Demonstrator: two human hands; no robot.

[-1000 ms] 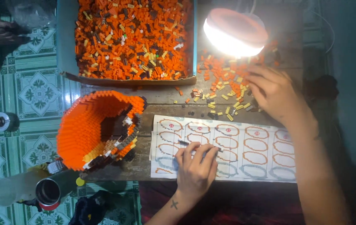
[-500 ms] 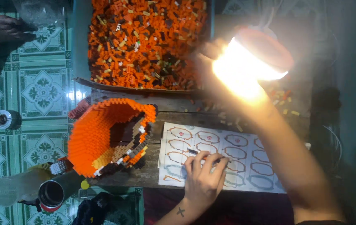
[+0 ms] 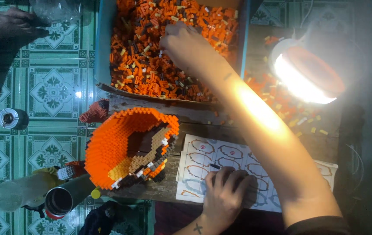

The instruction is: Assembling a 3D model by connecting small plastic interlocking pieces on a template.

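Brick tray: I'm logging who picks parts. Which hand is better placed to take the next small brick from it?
Right. The right hand is over the loose bricks inside the tray. The left hand is down on the printed sheet, holding a pen, well short of the tray.

Brick model (image 3: 129, 148) left of sheet (image 3: 220, 167), tray (image 3: 101, 52) of bricks behind both, lamp (image 3: 307, 74) right
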